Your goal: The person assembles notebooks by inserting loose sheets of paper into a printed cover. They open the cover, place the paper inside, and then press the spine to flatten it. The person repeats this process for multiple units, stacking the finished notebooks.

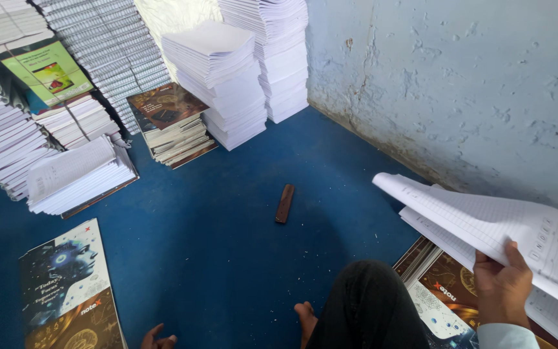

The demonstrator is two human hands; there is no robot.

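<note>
The right hand [502, 287] pinches a sheaf of white ruled paper sheets [485, 223], fingers pressed on its lower edge; the sheaf's long axis runs up-left to down-right, above a pile of glossy printed notebook covers [444, 297]. The left hand [157, 337], barely visible, rests its fingertips on the blue floor [227, 226], grip unclear.

Matt ruled paper sheets [485, 220] lying in right hand [502, 291], glossy covers [444, 300] shining beneath, rough plaster wall [460, 84] flaking beyond, wooden bar [285, 203] ahead
</note>
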